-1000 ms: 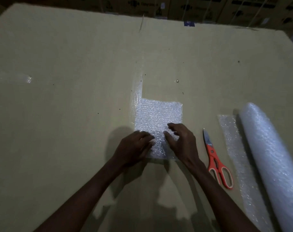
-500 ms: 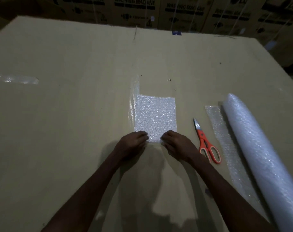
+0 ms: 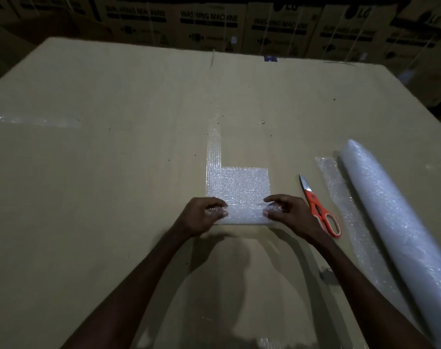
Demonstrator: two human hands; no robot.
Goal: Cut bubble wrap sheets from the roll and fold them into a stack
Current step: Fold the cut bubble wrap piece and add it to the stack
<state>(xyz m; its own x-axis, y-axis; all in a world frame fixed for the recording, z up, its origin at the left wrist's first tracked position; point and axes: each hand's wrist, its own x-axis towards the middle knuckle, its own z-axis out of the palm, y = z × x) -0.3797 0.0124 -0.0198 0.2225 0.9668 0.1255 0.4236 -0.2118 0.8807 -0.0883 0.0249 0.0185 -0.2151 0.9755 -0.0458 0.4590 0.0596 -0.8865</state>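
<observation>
Brown cardboard worktop [image 3: 113,197] underfoot of everything, dimly lit, forearms reaching up from the near edge. Left hand [image 3: 201,215] and right hand [image 3: 289,214] pinching the near corners of a folded bubble wrap sheet [image 3: 239,190], thumbs and fingers curled tight on the plastic at either side. Held so, probably, to lift the near edge evenly and carry it over for another fold, keeping the corners square. Lying flat otherwise, centre of the worktop, its far part resting on the cardboard. Just right of the right hand, orange-handled scissors [image 3: 317,209], blades together and pointing away, parked within reach for the next cut. Further right, a loose strip of bubble wrap [image 3: 340,197] trailing from the bubble wrap roll [image 3: 390,222], laid alongside the work so fresh sheet can be drawn off. Beyond the sheet, a shiny run of clear tape [image 3: 213,152] along the cardboard seam. Farther off, stacked cartons [image 3: 209,18] printed "WASHING MACHINE".

Hard to tell: number of layers in the fold, fingertips buried in the wrap, near end of the roll cut off by the frame, no finished stack anywhere in view.
</observation>
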